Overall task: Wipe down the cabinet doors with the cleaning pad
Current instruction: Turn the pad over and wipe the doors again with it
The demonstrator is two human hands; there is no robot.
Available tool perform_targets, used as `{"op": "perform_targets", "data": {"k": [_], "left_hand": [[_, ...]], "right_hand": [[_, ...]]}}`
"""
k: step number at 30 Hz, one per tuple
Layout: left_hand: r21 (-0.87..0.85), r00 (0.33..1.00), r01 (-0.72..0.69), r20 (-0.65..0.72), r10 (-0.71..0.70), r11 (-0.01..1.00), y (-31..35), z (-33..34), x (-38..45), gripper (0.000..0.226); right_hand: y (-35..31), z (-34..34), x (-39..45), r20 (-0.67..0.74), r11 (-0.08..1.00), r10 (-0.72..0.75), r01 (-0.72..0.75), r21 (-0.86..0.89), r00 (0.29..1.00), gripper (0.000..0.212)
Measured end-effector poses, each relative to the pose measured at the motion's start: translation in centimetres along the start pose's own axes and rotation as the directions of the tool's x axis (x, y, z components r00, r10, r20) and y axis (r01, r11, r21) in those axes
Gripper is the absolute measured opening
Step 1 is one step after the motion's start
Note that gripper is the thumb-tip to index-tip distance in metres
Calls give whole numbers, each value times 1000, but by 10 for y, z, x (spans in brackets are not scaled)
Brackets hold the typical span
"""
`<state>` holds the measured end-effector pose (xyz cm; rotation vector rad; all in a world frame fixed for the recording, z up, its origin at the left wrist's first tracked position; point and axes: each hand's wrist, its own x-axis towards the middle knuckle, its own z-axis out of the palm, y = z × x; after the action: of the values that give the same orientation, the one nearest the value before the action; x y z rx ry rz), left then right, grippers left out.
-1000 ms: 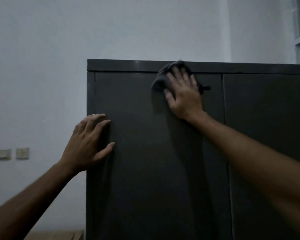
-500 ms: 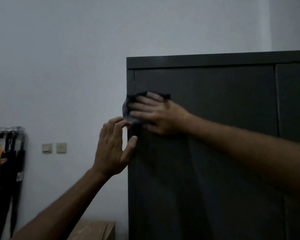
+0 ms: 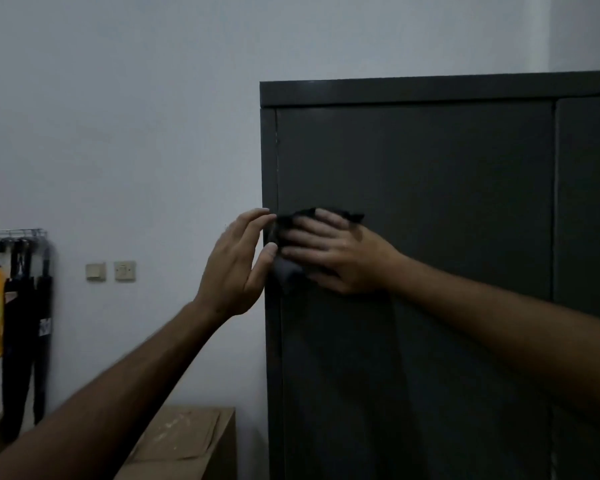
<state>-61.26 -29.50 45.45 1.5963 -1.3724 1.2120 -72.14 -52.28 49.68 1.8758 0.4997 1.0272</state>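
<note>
A tall dark grey cabinet fills the right side, with its left door [image 3: 430, 188] shut and a second door [image 3: 589, 202] at the far right. My right hand [image 3: 340, 254] presses a dark cleaning pad [image 3: 286, 271] flat against the left door, close to its left edge. The pad shows above and below my fingers. My left hand [image 3: 236, 261] is at the cabinet's left front corner, fingers spread, fingertips touching the edge beside the pad and holding nothing.
A pale wall [image 3: 118, 133] runs left of the cabinet, with two switch plates [image 3: 110, 271]. A rack with dark hanging garments [image 3: 25, 323] stands at the far left. A brown cardboard box [image 3: 187, 441] sits on the floor beside the cabinet.
My right hand has swept the pad from the door's top middle down and left to its left edge. My left hand shifted from flat on the door to the cabinet's corner. The view turned left.
</note>
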Motion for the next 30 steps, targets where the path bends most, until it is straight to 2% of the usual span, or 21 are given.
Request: {"op": "perform_targets", "data": {"k": [1, 3, 4, 5, 7, 9, 10, 12, 14, 15, 16, 17, 19, 20, 21, 22, 23, 24, 26, 28, 30], "left_hand": [[-47, 1000, 14, 10, -14, 999, 1, -1, 1, 49], [-163, 996, 94, 6, -94, 982, 4, -3, 2, 52], [-221, 988, 148, -3, -152, 964, 5, -4, 2, 54], [-263, 977, 203, -8, -213, 943, 7, -5, 2, 57], [-313, 953, 295, 32, -300, 903, 11, -6, 0, 60], [-350, 938, 345, 92, -335, 871, 16, -7, -3, 57], [-352, 936, 351, 99, -338, 868, 18, -8, -4, 56], [-340, 936, 351, 99, -339, 872, 23, -7, -4, 57], [-339, 929, 370, 105, -356, 865, 26, -5, -2, 60], [-335, 925, 378, 106, -364, 863, 27, -4, -3, 61], [-331, 924, 380, 103, -368, 864, 28, -3, -3, 61], [-326, 924, 380, 98, -369, 865, 29, -2, -4, 61], [-314, 922, 386, 110, -370, 868, 30, -2, -6, 61], [-307, 922, 388, 121, -369, 869, 31, -2, -6, 62], [-301, 921, 389, 125, -368, 871, 31, -2, -4, 62], [-298, 921, 389, 115, -372, 871, 32, -3, -2, 62], [-305, 919, 393, 96, -382, 868, 32, -3, 0, 61], [-322, 916, 396, 75, -394, 860, 33, -3, 3, 59], [-374, 899, 418, 41, -436, 828, 32, -1, 9, 56], [-452, 865, 458, 28, -502, 765, 30, 1, 14, 57], [-539, 826, 478, 6, -564, 693, 27, 1, 18, 57]], "right_hand": [[4, -3, 11, -51, 986, 165, -164, 23, 985, 57], [-31, -1, 30, -111, 865, 495, -477, 159, 862, 60], [-66, 8, 31, -108, 822, 557, -527, 218, 824, 61], [-105, 15, 24, -78, 848, 499, -468, 249, 863, 59], [-163, 20, -8, 32, 953, 141, -145, 266, 989, 54], [-156, 19, -30, 93, 956, -181, 153, 250, 979, 50], [-136, 19, -30, 63, 959, -205, 188, 212, 977, 48], [-92, 16, -15, -27, 987, 42, -37, 154, 999, 48], [-69, 11, -1, -109, 911, 397, -377, 168, 911, 52], [-77, 12, 1, -119, 844, 523, -494, 209, 844, 53], [-96, 15, -3, -113, 810, 571, -536, 237, 813, 54], [-122, 20, -13, -74, 839, 514, -483, 251, 855, 54], [-165, 25, -42, 35, 961, 146, -151, 234, 989, 53], [-171, 23, -55, 98, 969, -65, 40, 242, 993, 51], [-160, 19, -62, 131, 948, -238, 200, 247, 962, 51], [-139, 15, -59, 132, 926, -336, 301, 226, 933, 51], [-114, 12, -50, 131, 928, -349, 322, 189, 928, 50], [-87, 8, -37, 96, 957, -271, 257, 139, 958, 49], [-34, -2, -7, 49, 997, 24, -28, 78, 998, 51], [-15, -11, 19, 8, 947, 311, -310, 88, 950, 54], [-36, -6, 32, -40, 892, 436, -425, 154, 899, 55]]}}
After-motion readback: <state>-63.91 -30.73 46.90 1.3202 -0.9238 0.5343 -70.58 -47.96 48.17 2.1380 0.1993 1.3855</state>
